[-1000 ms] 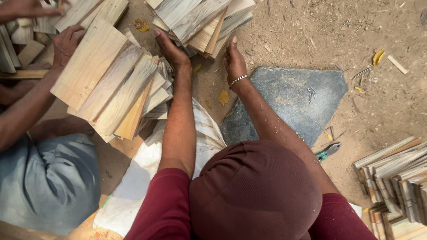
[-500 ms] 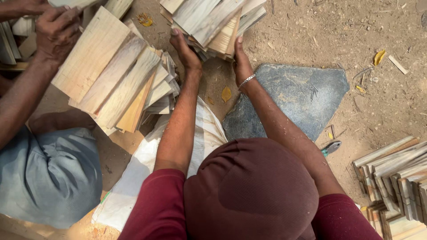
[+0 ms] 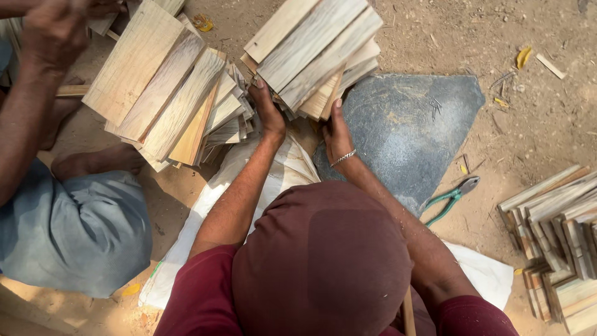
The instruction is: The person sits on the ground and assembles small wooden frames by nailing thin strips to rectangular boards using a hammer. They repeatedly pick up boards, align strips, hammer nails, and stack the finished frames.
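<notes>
A stack of pale wooden slats (image 3: 317,50) lies at the top middle, its near end over the corner of a grey stone slab (image 3: 410,130). My left hand (image 3: 267,111) grips the stack's left near corner. My right hand (image 3: 336,132), with a bracelet on its wrist, holds the stack's near end from below, thumb up against the slats. Both arms reach forward past a maroon cap (image 3: 320,261) that fills the bottom middle.
A second, fanned stack of slats (image 3: 165,93) lies to the left, beside a co-worker in grey-blue clothes (image 3: 68,230) whose hand (image 3: 53,28) is raised at top left. Green-handled pliers (image 3: 451,200), a white sack (image 3: 280,174) and another slat pile (image 3: 559,239) lie on dirt ground.
The stack between my hands has come closer to me and sits over the slab's corner. The co-worker's hand has lifted off the left stack toward the top left.
</notes>
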